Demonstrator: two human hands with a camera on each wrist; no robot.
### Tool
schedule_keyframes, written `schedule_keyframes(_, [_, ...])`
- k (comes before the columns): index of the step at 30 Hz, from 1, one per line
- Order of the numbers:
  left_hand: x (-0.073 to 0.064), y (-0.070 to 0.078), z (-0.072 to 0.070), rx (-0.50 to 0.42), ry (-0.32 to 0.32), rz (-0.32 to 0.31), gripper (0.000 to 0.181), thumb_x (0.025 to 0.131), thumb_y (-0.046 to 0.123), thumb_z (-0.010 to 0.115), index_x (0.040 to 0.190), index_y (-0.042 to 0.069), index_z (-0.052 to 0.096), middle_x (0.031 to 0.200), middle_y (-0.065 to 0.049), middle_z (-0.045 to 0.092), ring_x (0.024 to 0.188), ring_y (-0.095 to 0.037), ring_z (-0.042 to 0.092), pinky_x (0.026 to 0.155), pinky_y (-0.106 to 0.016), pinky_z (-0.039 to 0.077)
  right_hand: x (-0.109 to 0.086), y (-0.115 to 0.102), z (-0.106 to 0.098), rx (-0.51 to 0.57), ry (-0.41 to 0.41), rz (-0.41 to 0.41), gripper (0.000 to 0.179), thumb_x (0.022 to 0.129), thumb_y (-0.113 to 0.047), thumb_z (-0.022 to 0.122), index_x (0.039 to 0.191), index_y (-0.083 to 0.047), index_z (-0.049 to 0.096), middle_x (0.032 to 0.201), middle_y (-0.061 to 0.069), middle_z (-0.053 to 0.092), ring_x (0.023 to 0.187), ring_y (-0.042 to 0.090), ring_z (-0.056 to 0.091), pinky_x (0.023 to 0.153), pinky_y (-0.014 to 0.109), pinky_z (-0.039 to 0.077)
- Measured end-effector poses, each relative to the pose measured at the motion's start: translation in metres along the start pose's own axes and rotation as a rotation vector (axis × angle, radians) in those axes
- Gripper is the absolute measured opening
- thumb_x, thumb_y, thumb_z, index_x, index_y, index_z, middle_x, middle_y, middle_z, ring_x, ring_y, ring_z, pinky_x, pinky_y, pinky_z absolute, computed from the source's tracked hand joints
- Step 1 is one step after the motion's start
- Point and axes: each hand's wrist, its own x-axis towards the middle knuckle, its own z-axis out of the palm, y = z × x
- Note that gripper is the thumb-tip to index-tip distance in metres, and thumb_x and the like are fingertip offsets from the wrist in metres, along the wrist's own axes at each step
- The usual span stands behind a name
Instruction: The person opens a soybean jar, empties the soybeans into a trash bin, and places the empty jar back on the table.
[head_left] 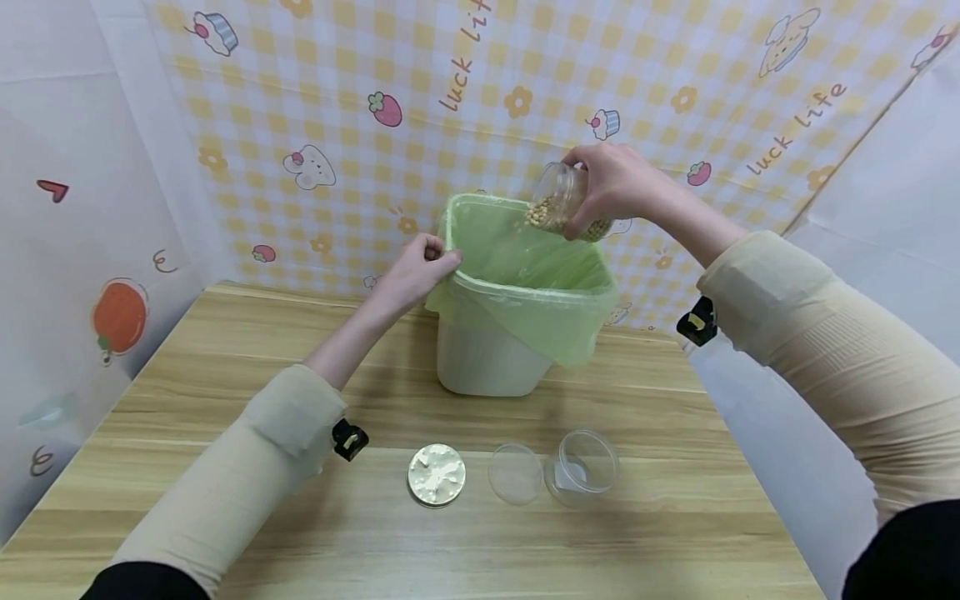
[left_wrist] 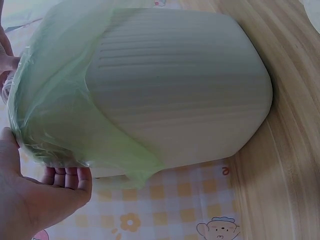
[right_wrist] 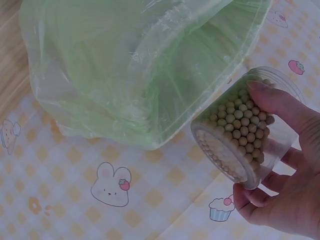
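Observation:
My right hand [head_left: 617, 187] grips a clear jar [right_wrist: 280, 145] part filled with small round beige balls [right_wrist: 237, 122]. The jar lies tilted over the right side of a white trash bin [head_left: 487, 358], its mouth facing left and the balls gathered toward that mouth in the head view. A pale green bag [head_left: 570, 321] lines the bin and hangs over its rim. My left hand [head_left: 416, 271] pinches the bin's left rim and the bag there, thumb on one side and fingers curled on the other.
On the wooden table [head_left: 360, 533] in front of the bin lie a round metallic lid [head_left: 437, 475], a clear round lid [head_left: 516, 473] and a clear plastic cup [head_left: 600, 462]. A checked cloth wall [head_left: 337, 100] stands close behind the bin, with white sheets at both sides.

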Motion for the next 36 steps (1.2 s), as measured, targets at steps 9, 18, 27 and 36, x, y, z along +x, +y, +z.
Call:
schedule_keyframes(9, [0.0014, -0.0011, 0.0005, 0.003, -0.001, 0.001, 0.048, 0.101, 0.035, 0.056, 0.133, 0.000, 0.046, 0.117, -0.011, 0.051, 0.101, -0.022, 0.049, 0.086, -0.029, 0.043, 0.0008, 0.0010, 0.0013, -0.021, -0.011, 0.004, 0.103, 0.066, -0.031, 0.094, 0.152, -0.005, 0.045, 0.140, 0.027, 0.058, 0.119, 0.041, 0.057, 0.101, 0.056, 0.049])
schedule_keyframes(18, [0.0023, -0.0025, -0.0001, 0.003, -0.013, -0.010, 0.049, 0.101, 0.036, 0.056, 0.133, 0.000, 0.046, 0.117, -0.010, 0.050, 0.101, -0.022, 0.048, 0.086, -0.029, 0.043, 0.0004, -0.0009, 0.0028, -0.027, -0.003, 0.001, 0.098, 0.066, -0.030, 0.094, 0.150, -0.006, 0.047, 0.138, 0.025, 0.058, 0.118, 0.039, 0.055, 0.100, 0.055, 0.048])
schedule_keyframes(27, [0.0027, -0.0026, -0.0008, -0.003, -0.018, -0.010, 0.050, 0.101, 0.036, 0.056, 0.134, 0.000, 0.045, 0.117, -0.010, 0.049, 0.100, -0.021, 0.048, 0.086, -0.029, 0.043, 0.0004, -0.0014, 0.0021, -0.042, -0.005, -0.006, 0.101, 0.064, -0.030, 0.094, 0.151, -0.006, 0.047, 0.138, 0.026, 0.059, 0.117, 0.040, 0.056, 0.099, 0.055, 0.049])
schedule_keyframes(36, [0.0029, -0.0019, -0.0005, 0.005, -0.020, 0.002, 0.049, 0.100, 0.035, 0.055, 0.133, -0.001, 0.046, 0.115, -0.009, 0.050, 0.100, -0.021, 0.048, 0.085, -0.029, 0.043, 0.0005, -0.0004, 0.0021, -0.042, -0.004, -0.005, 0.101, 0.064, -0.029, 0.094, 0.150, -0.006, 0.047, 0.135, 0.024, 0.060, 0.115, 0.039, 0.056, 0.097, 0.054, 0.050])
